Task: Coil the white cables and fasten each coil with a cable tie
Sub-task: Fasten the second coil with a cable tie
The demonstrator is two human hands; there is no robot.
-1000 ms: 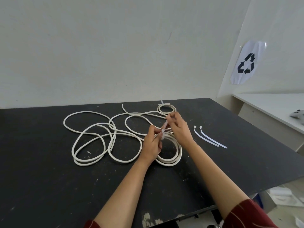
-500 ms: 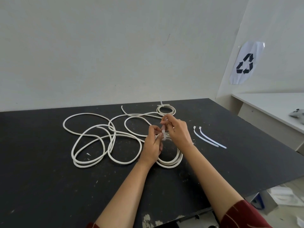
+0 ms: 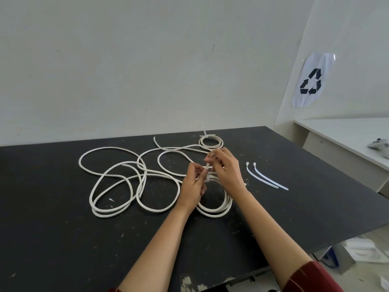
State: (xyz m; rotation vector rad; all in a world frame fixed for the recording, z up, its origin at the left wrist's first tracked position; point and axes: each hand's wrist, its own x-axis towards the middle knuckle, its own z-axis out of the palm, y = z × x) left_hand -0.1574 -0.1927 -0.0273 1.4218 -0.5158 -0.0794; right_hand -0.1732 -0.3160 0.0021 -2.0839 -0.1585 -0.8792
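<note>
A white cable coil [image 3: 214, 210] lies on the black table [image 3: 63, 239] under both hands. A translucent cable tie [image 3: 207, 172] wraps the coil's far side and its tail stands up. My left hand [image 3: 194, 186] pinches the tie at its head against the coil. My right hand [image 3: 226, 170] pinches the tie's tail just above. Loose white cable [image 3: 117, 186] sprawls in loops to the left. A small tied coil [image 3: 211, 142] sits at the back.
Two spare cable ties [image 3: 266, 179] lie side by side right of my hands. The table's right edge drops off toward a white desk [image 3: 347, 135] with a game controller [image 3: 379, 144]. A recycling sign [image 3: 311, 81] hangs on the right wall.
My right hand has slid down the tie's tail toward the left hand. The coil and loose cable stay in place.
</note>
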